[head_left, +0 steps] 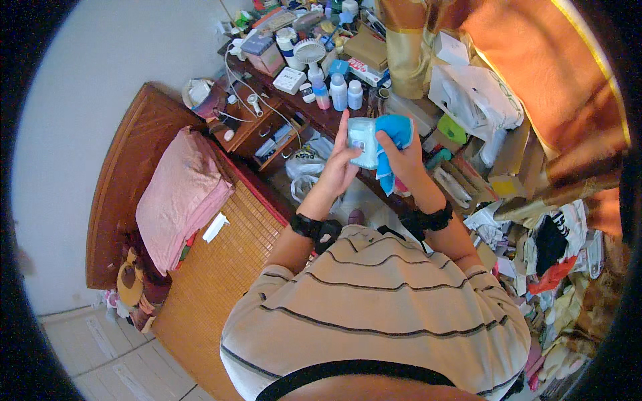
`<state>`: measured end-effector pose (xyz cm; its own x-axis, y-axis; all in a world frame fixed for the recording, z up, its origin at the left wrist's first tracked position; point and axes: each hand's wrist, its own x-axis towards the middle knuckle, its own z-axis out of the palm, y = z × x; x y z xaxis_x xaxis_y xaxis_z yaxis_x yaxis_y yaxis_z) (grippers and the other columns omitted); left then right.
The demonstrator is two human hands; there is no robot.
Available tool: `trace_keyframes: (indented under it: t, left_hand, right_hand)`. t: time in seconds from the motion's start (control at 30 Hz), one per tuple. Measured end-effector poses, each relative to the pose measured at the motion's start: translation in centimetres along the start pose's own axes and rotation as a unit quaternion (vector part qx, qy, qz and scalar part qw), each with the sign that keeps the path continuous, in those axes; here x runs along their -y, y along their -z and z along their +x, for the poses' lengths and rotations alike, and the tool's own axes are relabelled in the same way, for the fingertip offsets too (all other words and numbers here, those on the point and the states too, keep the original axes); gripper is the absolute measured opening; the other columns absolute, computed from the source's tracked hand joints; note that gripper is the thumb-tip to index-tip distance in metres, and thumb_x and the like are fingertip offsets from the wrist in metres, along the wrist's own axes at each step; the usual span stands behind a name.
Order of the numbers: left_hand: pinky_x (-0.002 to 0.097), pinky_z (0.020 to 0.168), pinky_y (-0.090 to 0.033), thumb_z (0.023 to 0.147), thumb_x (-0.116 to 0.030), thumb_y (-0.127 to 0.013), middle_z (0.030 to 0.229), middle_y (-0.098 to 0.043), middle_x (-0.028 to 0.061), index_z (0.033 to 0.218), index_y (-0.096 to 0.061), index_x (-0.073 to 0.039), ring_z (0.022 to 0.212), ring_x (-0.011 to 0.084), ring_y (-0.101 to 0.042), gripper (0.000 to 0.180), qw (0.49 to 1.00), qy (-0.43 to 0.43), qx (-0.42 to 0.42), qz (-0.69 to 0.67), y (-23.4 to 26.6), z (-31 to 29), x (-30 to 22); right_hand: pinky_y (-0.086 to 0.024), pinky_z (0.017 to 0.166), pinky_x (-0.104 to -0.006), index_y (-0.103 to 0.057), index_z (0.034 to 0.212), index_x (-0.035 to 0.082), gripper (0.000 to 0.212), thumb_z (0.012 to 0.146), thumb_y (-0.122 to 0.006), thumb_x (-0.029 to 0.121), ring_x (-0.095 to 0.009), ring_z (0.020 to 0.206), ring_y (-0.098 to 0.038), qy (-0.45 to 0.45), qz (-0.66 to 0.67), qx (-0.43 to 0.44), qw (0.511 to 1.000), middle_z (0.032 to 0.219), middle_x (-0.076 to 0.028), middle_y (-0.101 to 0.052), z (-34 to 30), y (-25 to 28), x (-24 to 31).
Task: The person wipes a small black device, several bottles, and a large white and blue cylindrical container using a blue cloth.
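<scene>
- Nearest the camera lay the striped shirt, with a black band around the left wrist and another black band around the right.
- The left hand was closed on the pale packet, its thumb across the face and a finger pointing up along the left edge.
- The right hand was closed on the blue cloth, thumb pressed on top, a loose end hanging beneath.
- The packet sat between the two hands, right of the left palm, its slightly longer axis running away from the body; the left hand was nearer to it. The cloth met its right side; whether the right fingers touched the packet behind the cloth could not be told.
- Beyond the hands, two white-capped bottles stood on the crowded desk, with a small fan farther back.
</scene>
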<state>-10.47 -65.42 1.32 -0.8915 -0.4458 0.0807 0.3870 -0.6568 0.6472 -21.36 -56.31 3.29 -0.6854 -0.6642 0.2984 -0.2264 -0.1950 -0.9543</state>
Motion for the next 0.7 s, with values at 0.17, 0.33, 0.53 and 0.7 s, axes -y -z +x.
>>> trace_keyframes:
  t: [0.17, 0.33, 0.53, 0.7]
  left_hand:
    - [0.0270, 0.082, -0.039, 0.082, -0.016, -0.051, 0.111, -0.045, 0.0073, 0.128, -0.029, -0.013, 0.096, 0.0156, -0.046, 0.051, 0.952, -0.084, -0.181, 0.230, -3.2, -0.4, -1.5]
    - [0.0273, 0.073, -0.041, 0.083, -0.026, -0.051, 0.094, -0.051, 0.0049, 0.110, -0.042, -0.008, 0.084, 0.0138, -0.050, 0.033, 0.961, -0.107, -0.194, 0.164, -2.6, -0.8, -3.1]
    - [0.0266, 0.075, -0.041, 0.085, -0.030, -0.046, 0.095, -0.052, 0.0042, 0.109, -0.044, -0.007, 0.086, 0.0133, -0.051, 0.033, 0.988, -0.050, -0.103, 0.104, -2.5, -1.7, -1.6]
    - [0.0300, 0.079, -0.043, 0.085, -0.035, -0.045, 0.099, -0.054, 0.0051, 0.109, -0.045, -0.007, 0.090, 0.0163, -0.053, 0.037, 0.992, -0.012, -0.125, 0.015, -2.8, -2.3, -0.7]
  right_hand:
    - [-0.044, 0.067, -0.0297, -0.058, 0.084, 0.001, 0.027, 0.072, -0.065, 0.023, -0.025, 0.074, -0.055, 0.081, -0.065, 0.012, 0.994, 0.084, -0.013, -0.054, -0.4, -1.4, 1.1]
    - [-0.046, 0.058, -0.0335, -0.058, 0.073, 0.001, 0.028, 0.068, -0.068, 0.026, -0.028, 0.065, -0.055, 0.258, -0.203, 0.141, 0.934, 0.081, -0.014, -0.053, -3.6, -2.4, 3.0]
    - [-0.045, 0.048, -0.0305, -0.059, 0.074, 0.002, 0.028, 0.063, -0.073, 0.023, -0.023, 0.059, -0.055, 0.424, -0.242, 0.076, 0.869, 0.074, -0.010, -0.054, -1.8, -1.2, 3.9]
    - [-0.044, 0.062, -0.0283, -0.058, 0.083, 0.000, 0.028, 0.069, -0.070, 0.021, -0.021, 0.069, -0.056, 0.278, -0.178, 0.021, 0.944, 0.080, -0.010, -0.054, 0.3, -0.8, 4.7]
